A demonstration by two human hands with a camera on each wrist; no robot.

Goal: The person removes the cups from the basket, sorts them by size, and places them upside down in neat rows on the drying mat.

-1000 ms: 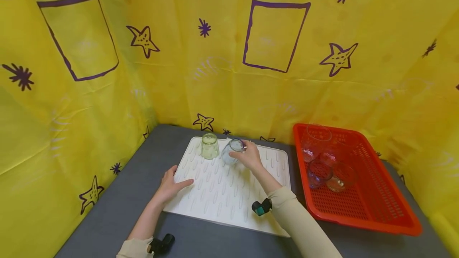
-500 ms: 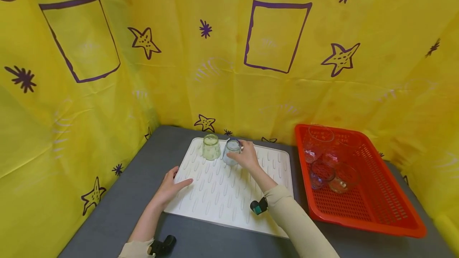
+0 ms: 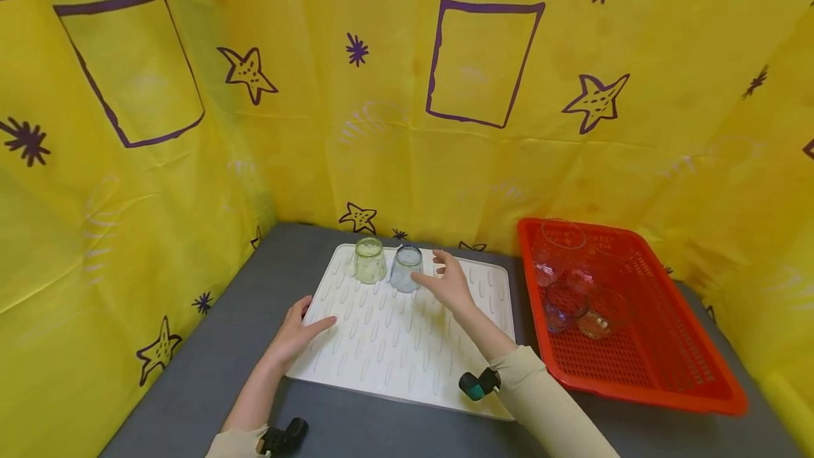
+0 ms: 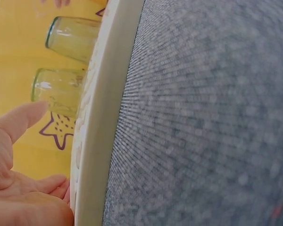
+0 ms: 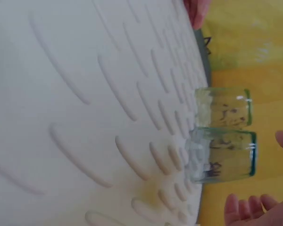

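Note:
A pale blue glass tumbler [image 3: 405,272] stands on the white ridged mat [image 3: 375,352], next to a pale green tumbler [image 3: 369,264] near the mat's back edge. Both seem to stand upside down, narrower end up. Just right of the blue tumbler, my right hand [image 3: 453,287] has its thumb and fingers spread; a gap shows between them and the glass in the right wrist view. At the mat's left edge rests my left hand [image 3: 294,333], thumb stretched over the top surface and fingers along the side. It holds no glass.
A red plastic basket [image 3: 689,380] sits on the dark grey table [image 3: 242,316] to the right. Several clear and tinted glasses, among them a purple one [image 3: 562,306], lie or stand in its left part. Yellow patterned cloth [image 3: 381,161] walls the back and sides.
The blue tumbler, earlier tilted in my right hand, has come upright on the mat beside the green one. My right hand has let go and drawn off rightward. My left hand stays put.

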